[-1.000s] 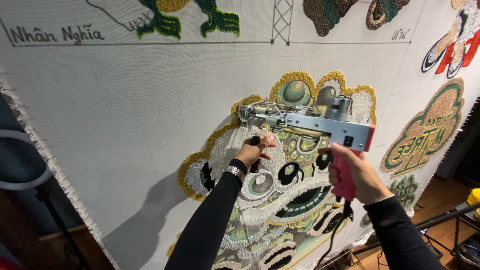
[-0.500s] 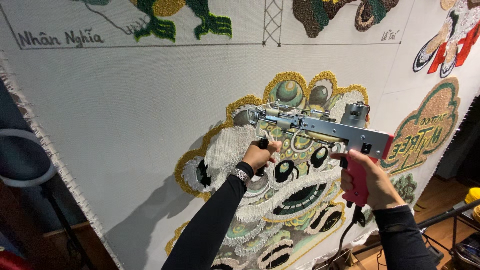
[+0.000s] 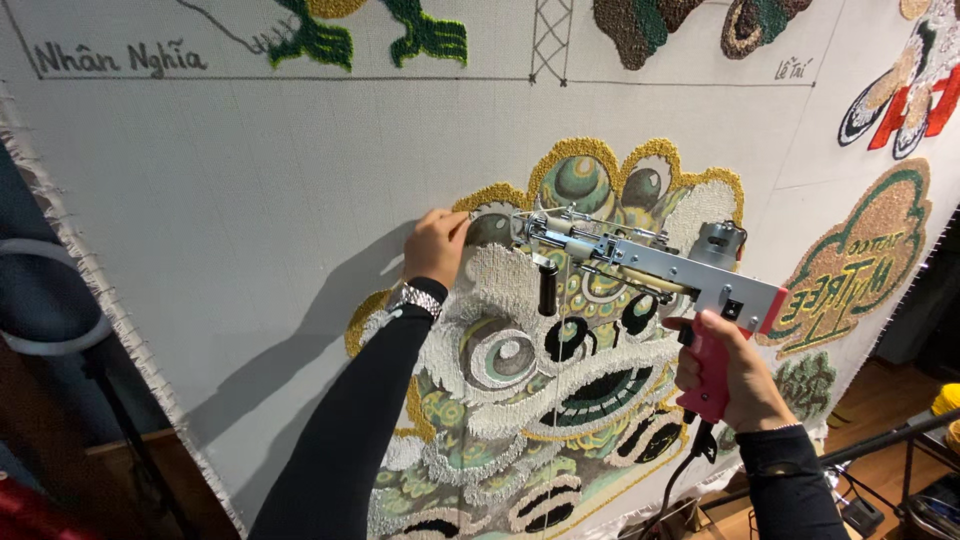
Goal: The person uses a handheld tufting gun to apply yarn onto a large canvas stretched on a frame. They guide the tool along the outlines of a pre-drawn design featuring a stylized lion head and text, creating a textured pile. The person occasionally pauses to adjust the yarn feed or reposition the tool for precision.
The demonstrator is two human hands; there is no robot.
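A large white tufting cloth [image 3: 250, 190] hangs upright before me, bearing a tufted lion-dance head [image 3: 530, 400] in white, green, gold and black yarn. My right hand [image 3: 725, 370] grips the pink handle of a grey metal tufting gun [image 3: 650, 265], whose needle end points left at the lion's upper edge. The gun's black front grip hangs free. My left hand [image 3: 437, 243], in a black sleeve with a wrist bracelet, rests with curled fingers on the cloth at the gold outline, just left of the gun's tip. A cord drops from the gun's handle.
Other tufted designs sit on the same cloth: a green creature [image 3: 380, 35] at the top, a brown-green patch [image 3: 690, 25], a green-gold badge [image 3: 860, 260] at right. A ring light on a stand [image 3: 50, 310] is at left. Wooden floor and a metal stand [image 3: 890, 450] lie at lower right.
My left hand has let go of the gun's black front grip and moved up-left onto the cloth. The gun has shifted right and tilted down at the handle end.
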